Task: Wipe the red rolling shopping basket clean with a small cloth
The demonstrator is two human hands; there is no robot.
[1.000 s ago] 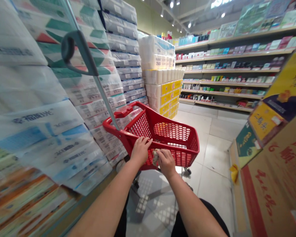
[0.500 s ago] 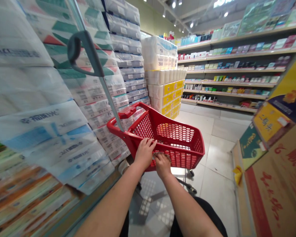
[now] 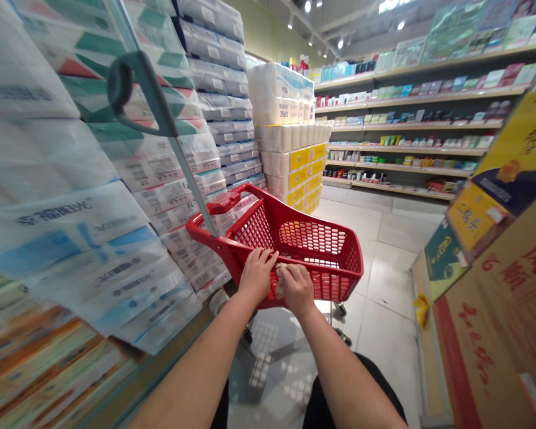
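Observation:
A red plastic shopping cart (image 3: 315,223) with a perforated basket stands in front of me, its handle side toward the left. My left hand (image 3: 256,271) rests on the basket's near rim, fingers curled over the edge. Close beside it, my right hand (image 3: 298,287) presses against the near side wall just under the rim. Between its fingers is a small, light, patterned cloth (image 3: 280,286), mostly covered by the hand. From the cart's left end a metal pole with a grey loop handle (image 3: 163,101) rises at a slant.
Stacked paper packs (image 3: 93,244) line the left side close to the cart. More tissue packs (image 3: 290,137) stand behind it. Shelves (image 3: 411,128) of boxes and bottles fill the back. At the right are cardboard cartons (image 3: 486,322). Tiled floor (image 3: 379,322) runs between.
My right hand has shifted slightly up along the basket's side, and more of the cloth shows below its fingers. My left hand stays on the rim. The whole view has shifted slightly.

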